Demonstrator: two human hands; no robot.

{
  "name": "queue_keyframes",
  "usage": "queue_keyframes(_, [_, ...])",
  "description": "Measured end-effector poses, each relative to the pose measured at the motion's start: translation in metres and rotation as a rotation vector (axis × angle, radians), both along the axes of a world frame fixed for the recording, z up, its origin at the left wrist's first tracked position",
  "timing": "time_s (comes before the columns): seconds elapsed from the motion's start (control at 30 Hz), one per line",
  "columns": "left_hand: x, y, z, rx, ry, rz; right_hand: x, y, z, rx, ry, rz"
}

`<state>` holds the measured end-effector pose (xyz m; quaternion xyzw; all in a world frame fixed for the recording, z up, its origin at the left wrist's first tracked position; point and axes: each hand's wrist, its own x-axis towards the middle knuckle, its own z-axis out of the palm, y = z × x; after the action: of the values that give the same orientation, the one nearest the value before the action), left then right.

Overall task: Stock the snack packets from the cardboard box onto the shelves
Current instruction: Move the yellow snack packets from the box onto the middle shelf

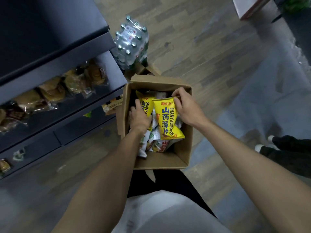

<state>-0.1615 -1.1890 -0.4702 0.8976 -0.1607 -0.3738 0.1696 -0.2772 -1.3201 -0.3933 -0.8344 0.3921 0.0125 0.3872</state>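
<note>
An open cardboard box (176, 158) stands on the floor in front of me, with several snack packets inside. My right hand (186, 108) grips the top edge of a yellow snack packet (168, 120) with blue lettering, lifted above the others. My left hand (139, 116) reaches into the box's left side and closes on a second yellow packet (144, 102) that lies partly under it. White and green packets (151, 143) fill the bottom of the box. The dark shelves (70, 113) stand to the left.
Wrapped bread and pastry packs (55, 91) line a shelf on the left. A shrink-wrapped pack of water bottles (132, 42) stands beyond the box, beside another cardboard flap (144, 71). Another person's legs and white shoes (269, 143) are at the right. Wood-pattern floor surrounds the box.
</note>
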Motion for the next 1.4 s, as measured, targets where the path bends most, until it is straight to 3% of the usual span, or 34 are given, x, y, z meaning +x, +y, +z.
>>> queue_keyframes(0.1, [0.001,0.002,0.001,-0.027,-0.007,-0.006,0.003,0.015,-0.02,-0.117,0.165,-0.014])
queue_keyframes(0.17, [-0.002,0.003,0.004,-0.005,-0.019,-0.051,0.007,0.028,-0.018,-0.334,0.269,0.007])
queue_keyframes(0.27, [-0.008,0.009,0.008,-0.007,-0.024,-0.133,0.008,0.057,-0.008,-0.566,0.307,0.183])
queue_keyframes(0.37, [-0.008,0.015,0.015,-0.005,-0.052,-0.23,0.0,0.101,-0.013,-0.514,0.337,0.21])
queue_keyframes(0.47, [-0.009,0.019,0.028,0.046,-0.152,-0.336,0.002,0.131,-0.03,-0.366,0.448,-0.003])
queue_keyframes(0.57, [-0.01,0.023,0.038,0.072,-0.22,-0.394,0.016,0.136,-0.036,-0.105,0.437,-0.221])
queue_keyframes(0.63, [-0.009,0.027,0.043,0.074,-0.274,-0.429,0.021,0.13,-0.039,-0.045,0.4,-0.291])
queue_keyframes(0.77, [-0.014,0.04,0.05,0.006,-0.325,-0.48,0.009,0.118,-0.05,-0.136,0.434,-0.209])
queue_keyframes(0.9, [-0.026,0.05,0.051,-0.032,-0.179,-0.478,-0.01,0.113,-0.057,-0.168,0.503,-0.051])
queue_keyframes(1.0, [-0.035,0.056,0.044,0.049,-0.048,-0.389,-0.017,0.109,-0.057,-0.24,0.454,0.039])
queue_keyframes(1.2, [-0.04,0.06,0.029,0.265,-0.055,-0.514,-0.018,0.105,-0.026,-0.251,0.379,-0.074])
queue_keyframes(1.4, [-0.037,0.052,0.033,0.259,-0.033,-0.522,-0.023,0.118,0.004,-0.251,0.301,-0.13])
